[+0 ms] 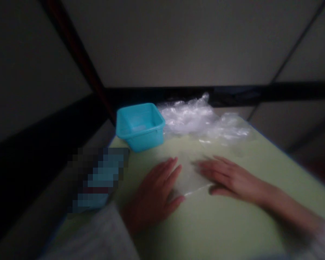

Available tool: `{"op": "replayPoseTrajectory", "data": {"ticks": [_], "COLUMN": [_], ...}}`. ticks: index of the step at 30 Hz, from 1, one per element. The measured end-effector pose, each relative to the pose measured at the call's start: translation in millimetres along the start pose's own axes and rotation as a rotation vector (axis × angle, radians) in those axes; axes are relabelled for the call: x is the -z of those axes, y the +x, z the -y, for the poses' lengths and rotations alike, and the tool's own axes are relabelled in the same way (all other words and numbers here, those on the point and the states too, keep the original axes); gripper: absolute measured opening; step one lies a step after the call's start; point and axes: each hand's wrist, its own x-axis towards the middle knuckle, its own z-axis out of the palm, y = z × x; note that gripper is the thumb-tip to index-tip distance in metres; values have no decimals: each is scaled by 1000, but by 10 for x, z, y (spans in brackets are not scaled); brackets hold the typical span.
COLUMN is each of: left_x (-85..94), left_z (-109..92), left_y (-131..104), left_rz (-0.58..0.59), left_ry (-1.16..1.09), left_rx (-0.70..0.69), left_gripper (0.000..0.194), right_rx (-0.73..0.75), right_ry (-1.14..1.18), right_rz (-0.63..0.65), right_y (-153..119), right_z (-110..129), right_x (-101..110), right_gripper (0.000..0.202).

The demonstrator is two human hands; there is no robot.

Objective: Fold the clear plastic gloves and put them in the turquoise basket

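Note:
A clear, flat plastic bag (pixel 191 177) lies on the yellow-green table (pixel 211 224), between my two hands. My left hand (pixel 157 191) is at the bag's left side, fingers apart and thumb stretched toward the bag's near edge. From the right, my right hand (pixel 226 177) reaches over the bag's right side with its fingers extended; the fingertips are a little blurred. Neither hand is closed around anything. Whether the fingertips press on the plastic is hard to tell.
A turquoise plastic basket (pixel 147 141) stands at the table's back left, with something pale inside. Beside it, crumpled clear plastic bags (pixel 195 119) spread along the back edge. A pixelated, blurred object (pixel 105 177) lies at the left edge. Grey panels rise behind.

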Motion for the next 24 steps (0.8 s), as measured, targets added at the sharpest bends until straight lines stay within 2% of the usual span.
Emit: {"op": "replayPoseTrajectory", "data": {"ticks": [2, 4, 8, 15, 18, 24], "left_x": [33, 48, 54, 33, 0, -40], "left_z": [-47, -86, -118, -113, -103, -44], "left_y": [7, 20, 46, 45, 37, 36], "left_rz": [-48, -23, 43, 32, -27, -81], "left_ry": [-11, -29, -50, -66, -83, -133], "left_rx": [-21, -14, 45, 53, 50, 52], "left_gripper": [51, 44, 38, 41, 41, 40], "right_rx": [44, 86, 129, 93, 62, -98], "right_ry": [-10, -28, -136, -217, -103, 316], "right_rz": [-35, -65, -78, -103, -133, -243], "right_y": [-16, -36, -51, -16, 0, 31], "right_z": [-36, -65, -85, -86, -108, -111], "right_x": [39, 57, 48, -24, -80, -100], "right_gripper": [32, 21, 25, 26, 22, 23]}}
